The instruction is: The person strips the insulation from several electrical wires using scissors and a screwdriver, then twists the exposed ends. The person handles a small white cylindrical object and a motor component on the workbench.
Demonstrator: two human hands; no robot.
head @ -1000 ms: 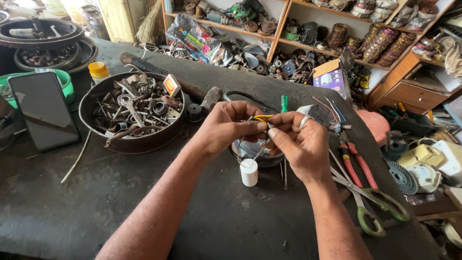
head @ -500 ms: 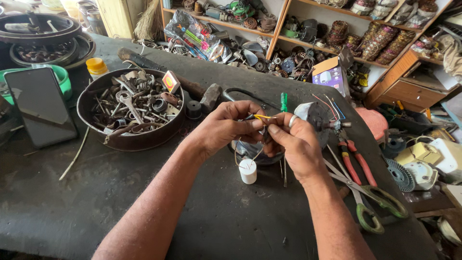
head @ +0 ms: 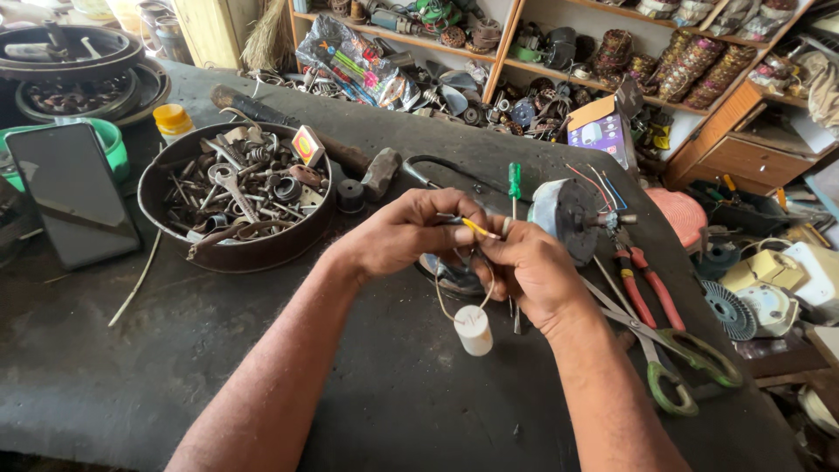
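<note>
**Wire axis between your two hands**

Over the dark worktop [head: 175,367], your left hand [head: 406,232] and right hand [head: 533,271] meet. Both pinch the thin yellow insulated wire [head: 479,229], its axis running left-high to right-low between the fingertips. The small white cylindrical capacitor [head: 473,330] hangs below, nearer your right hand.

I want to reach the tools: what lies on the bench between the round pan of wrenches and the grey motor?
In the head view, between the pan and the motor lie a small black cylinder and a hammer head.
</note>
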